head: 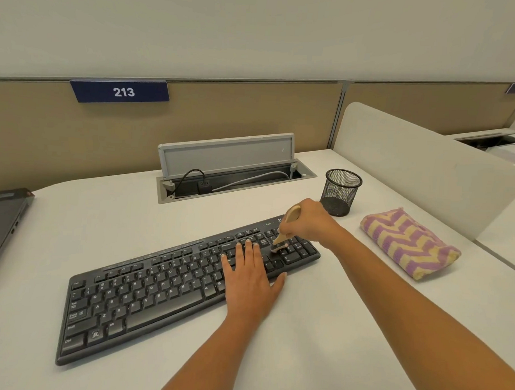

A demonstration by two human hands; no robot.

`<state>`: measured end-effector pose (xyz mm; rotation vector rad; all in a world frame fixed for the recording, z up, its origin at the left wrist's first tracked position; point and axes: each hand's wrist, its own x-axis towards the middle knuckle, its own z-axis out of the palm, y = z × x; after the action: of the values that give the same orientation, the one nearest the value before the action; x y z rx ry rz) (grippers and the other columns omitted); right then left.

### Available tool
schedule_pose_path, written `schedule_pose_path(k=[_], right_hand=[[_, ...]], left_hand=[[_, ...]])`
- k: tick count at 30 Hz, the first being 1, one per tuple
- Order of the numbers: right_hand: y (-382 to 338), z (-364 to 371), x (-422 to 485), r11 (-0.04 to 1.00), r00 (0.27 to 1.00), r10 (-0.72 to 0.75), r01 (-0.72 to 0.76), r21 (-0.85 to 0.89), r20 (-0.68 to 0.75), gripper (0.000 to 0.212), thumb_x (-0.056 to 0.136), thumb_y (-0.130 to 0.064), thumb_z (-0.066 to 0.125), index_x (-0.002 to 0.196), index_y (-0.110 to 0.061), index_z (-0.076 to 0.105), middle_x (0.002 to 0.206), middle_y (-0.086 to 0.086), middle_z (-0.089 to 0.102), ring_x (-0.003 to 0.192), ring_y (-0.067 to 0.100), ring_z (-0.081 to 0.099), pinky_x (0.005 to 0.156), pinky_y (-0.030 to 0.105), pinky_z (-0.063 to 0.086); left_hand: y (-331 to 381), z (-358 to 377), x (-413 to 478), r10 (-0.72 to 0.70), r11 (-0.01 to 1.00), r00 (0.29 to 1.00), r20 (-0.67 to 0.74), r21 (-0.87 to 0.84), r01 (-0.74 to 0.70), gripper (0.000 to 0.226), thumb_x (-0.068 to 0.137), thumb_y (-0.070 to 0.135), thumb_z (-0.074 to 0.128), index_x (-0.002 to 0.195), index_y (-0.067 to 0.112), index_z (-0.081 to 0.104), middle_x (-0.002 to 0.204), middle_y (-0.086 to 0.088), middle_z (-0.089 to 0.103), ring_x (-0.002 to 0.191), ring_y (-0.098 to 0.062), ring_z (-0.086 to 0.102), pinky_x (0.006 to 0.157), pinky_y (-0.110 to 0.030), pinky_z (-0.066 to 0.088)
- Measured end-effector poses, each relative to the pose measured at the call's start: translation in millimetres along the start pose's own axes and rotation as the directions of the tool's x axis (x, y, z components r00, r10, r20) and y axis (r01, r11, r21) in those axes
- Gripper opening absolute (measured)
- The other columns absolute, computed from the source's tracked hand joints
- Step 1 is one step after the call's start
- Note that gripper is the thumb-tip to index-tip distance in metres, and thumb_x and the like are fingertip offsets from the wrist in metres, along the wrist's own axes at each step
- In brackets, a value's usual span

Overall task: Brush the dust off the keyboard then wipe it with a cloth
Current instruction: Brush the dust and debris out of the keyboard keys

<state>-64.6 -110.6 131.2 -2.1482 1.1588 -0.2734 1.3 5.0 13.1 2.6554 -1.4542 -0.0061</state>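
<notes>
Your right hand (315, 223): fingers curled round wooden brush (289, 222), bristles on black keyboard (147, 296) just below them. Your left hand (252, 277): fingers straight, flat on the keyboard. Striped cloth (409, 244): right of your fingers, untouched.

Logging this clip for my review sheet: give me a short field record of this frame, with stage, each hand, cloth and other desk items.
stage: brushing; wiping not yet begun
left hand: flat on the keyboard, right of the letter keys
right hand: grips the brush, bristles on the number-pad end
cloth: folded on the desk, right of the keyboard, untouched
other: mesh cup; laptop at left edge
</notes>
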Motion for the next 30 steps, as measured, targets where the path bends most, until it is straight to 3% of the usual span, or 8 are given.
schedule_pose_path(k=[5, 7, 10, 13, 16, 21, 26, 30], right_hand=[[4.8, 0.7, 11.7, 0.978, 0.998, 0.062, -0.058, 0.203, -0.013, 0.049, 0.070, -0.021, 0.077, 0.110, 0.000, 0.059, 0.104, 0.011, 0.063, 0.092, 0.022, 0.062, 0.068, 0.028, 0.052], [2.4, -0.7, 15.8, 0.974, 0.992, 0.057, -0.031, 0.223, -0.111, 0.043, 0.073, -0.022, 0.076, 0.108, -0.001, 0.061, 0.105, 0.011, 0.063, 0.092, 0.022, 0.060, 0.067, 0.028, 0.049], [-6.8, 0.9, 20.5, 0.956, 0.963, 0.025, 0.055, 0.289, -0.267, 0.029, 0.083, -0.023, 0.068, 0.102, -0.001, 0.065, 0.103, 0.016, 0.066, 0.094, 0.027, 0.065, 0.083, 0.040, 0.054], [-17.5, 10.5, 21.1, 0.966, 0.947, -0.048, 0.124, 0.225, -0.319, 0.026, 0.092, -0.022, 0.055, 0.103, 0.000, 0.066, 0.101, 0.019, 0.067, 0.094, 0.029, 0.066, 0.086, 0.043, 0.053], [-20.2, 22.8, 21.1, 0.975, 0.956, -0.097, 0.146, 0.166, -0.276, 0.029, 0.095, -0.022, 0.049, 0.108, -0.001, 0.065, 0.106, 0.019, 0.065, 0.097, 0.028, 0.064, 0.086, 0.040, 0.053], [-15.3, 25.9, 21.6, 0.991, 0.990, -0.059, 0.074, 0.114, -0.130, 0.033, 0.096, -0.023, 0.050, 0.109, 0.005, 0.061, 0.107, 0.020, 0.064, 0.096, 0.029, 0.065, 0.077, 0.034, 0.051], [-18.5, 5.4, 17.7, 0.999, 0.998, -0.007, 0.009, -0.031, 0.065, 0.031, 0.093, -0.019, 0.052, 0.108, 0.007, 0.059, 0.107, 0.021, 0.066, 0.098, 0.033, 0.065, 0.087, 0.037, 0.053], [-16.8, -6.6, 11.2, 0.998, 0.977, 0.038, -0.027, -0.051, 0.209, 0.025, 0.092, -0.011, 0.053, 0.108, 0.008, 0.058, 0.102, 0.023, 0.068, 0.078, 0.029, 0.067, 0.088, 0.035, 0.054]], left_hand=[[-0.4, 0.2, -1.0, -0.002, 1.000, 1.000, -0.018, -0.001, 0.002, 0.109, 0.063, 0.067, -0.022, 0.152, 0.010, 0.002, 0.160, -0.007, 0.004, 0.147, -0.024, -0.002, 0.116, -0.052, -0.001], [-0.5, 0.2, -0.9, -0.003, 1.000, 1.000, -0.016, -0.001, 0.003, 0.108, 0.063, 0.067, -0.023, 0.152, 0.010, 0.001, 0.160, -0.007, 0.003, 0.147, -0.025, -0.003, 0.116, -0.052, -0.002], [-0.5, 0.6, -0.2, -0.001, 1.000, 1.000, -0.012, 0.009, 0.001, 0.108, 0.063, 0.067, -0.023, 0.152, 0.010, 0.000, 0.161, -0.007, 0.000, 0.147, -0.025, -0.004, 0.116, -0.052, -0.001], [-0.6, 0.9, 0.1, -0.001, 1.000, 1.000, -0.009, 0.011, 0.001, 0.108, 0.063, 0.067, -0.024, 0.152, 0.010, 0.000, 0.161, -0.007, 0.000, 0.147, -0.025, -0.004, 0.116, -0.052, -0.001], [-0.7, 0.9, -0.3, -0.003, 1.000, 1.000, -0.008, 0.004, 0.003, 0.108, 0.063, 0.067, -0.023, 0.152, 0.010, 0.000, 0.161, -0.007, 0.001, 0.147, -0.025, -0.004, 0.116, -0.051, -0.002], [-1.0, 1.2, -0.2, 0.000, 1.000, 1.000, -0.003, 0.012, 0.000, 0.108, 0.063, 0.067, -0.023, 0.152, 0.010, 0.000, 0.161, -0.007, 0.000, 0.147, -0.025, -0.004, 0.116, -0.052, -0.002], [-0.9, 0.1, -0.6, 0.002, 1.000, 1.000, -0.003, 0.014, -0.002, 0.105, 0.067, 0.068, -0.020, 0.152, 0.010, 0.000, 0.161, -0.007, 0.001, 0.147, -0.025, -0.004, 0.116, -0.052, -0.002], [-0.6, -2.7, -1.1, -0.001, 1.000, 1.000, 0.020, -0.004, 0.001, 0.094, 0.079, 0.068, -0.002, 0.152, 0.010, -0.001, 0.161, -0.007, -0.001, 0.147, -0.024, -0.006, 0.116, -0.051, -0.004]])
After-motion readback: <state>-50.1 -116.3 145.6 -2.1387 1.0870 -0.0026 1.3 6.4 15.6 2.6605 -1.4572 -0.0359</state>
